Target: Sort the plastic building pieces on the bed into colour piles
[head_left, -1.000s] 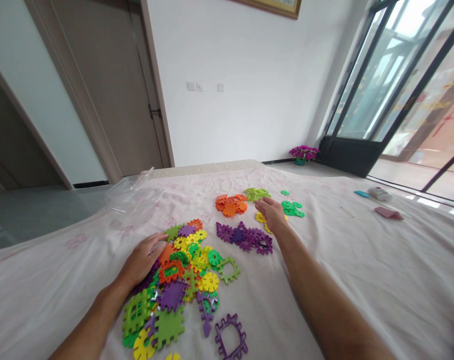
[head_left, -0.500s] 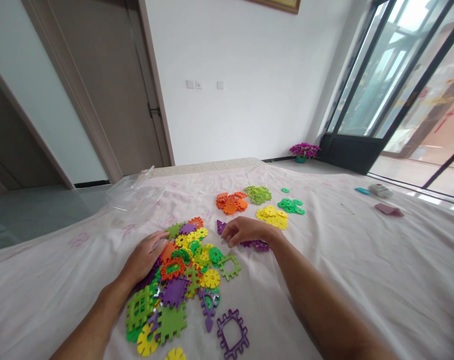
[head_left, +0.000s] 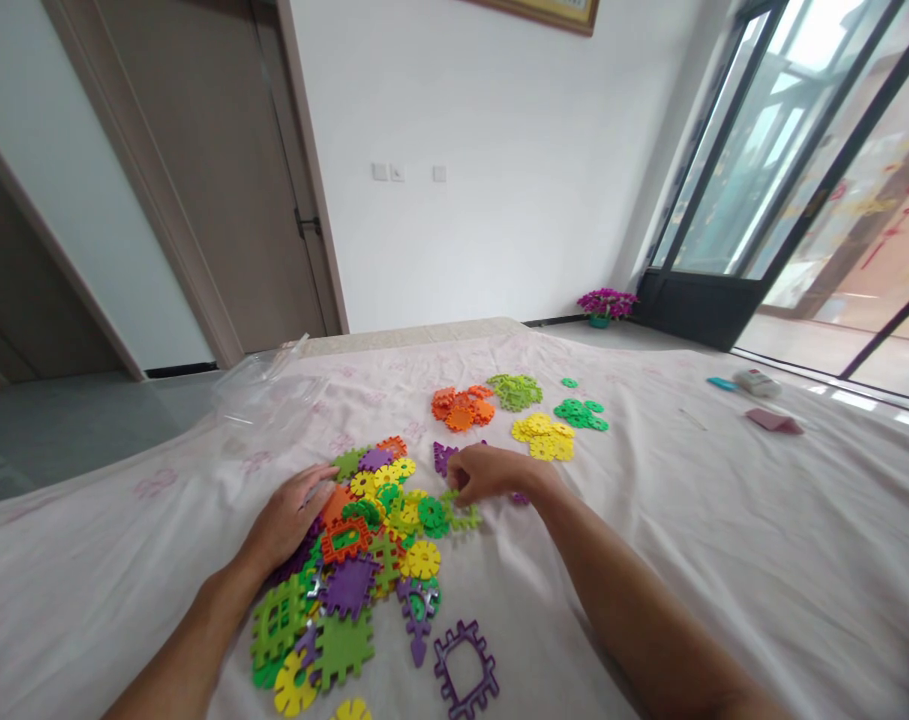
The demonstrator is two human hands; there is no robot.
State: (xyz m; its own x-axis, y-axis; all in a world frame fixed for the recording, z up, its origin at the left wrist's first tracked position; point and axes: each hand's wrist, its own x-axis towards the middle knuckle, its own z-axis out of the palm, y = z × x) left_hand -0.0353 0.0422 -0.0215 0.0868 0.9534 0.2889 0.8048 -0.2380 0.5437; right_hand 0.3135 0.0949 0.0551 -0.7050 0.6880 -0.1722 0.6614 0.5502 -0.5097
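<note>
A mixed heap of plastic interlocking pieces (head_left: 349, 585) lies before me in purple, orange, yellow and green. My left hand (head_left: 293, 512) rests along the heap's upper left side, fingers stretched out and touching the pieces. My right hand (head_left: 491, 473) is curled at the right of the heap. Its fingertips pinch the upper edge of a light green square frame piece (head_left: 465, 518), which looks tilted up from the cloth. Purple pieces (head_left: 444, 457) lie behind and beneath this hand, partly hidden. A purple square frame (head_left: 465, 665) lies apart near the bottom.
Beyond my right hand are sorted piles of orange (head_left: 461, 408), light green (head_left: 515, 392), yellow (head_left: 544, 437) and green pieces (head_left: 581, 413). A clear plastic bag (head_left: 266, 390) lies at the far left. A pink cloth-like item (head_left: 774, 421) is at the right.
My right hand has moved slightly down and nearer, from above the purple pieces to the light green frame, whose near edge has risen. My left hand has stayed in place.
</note>
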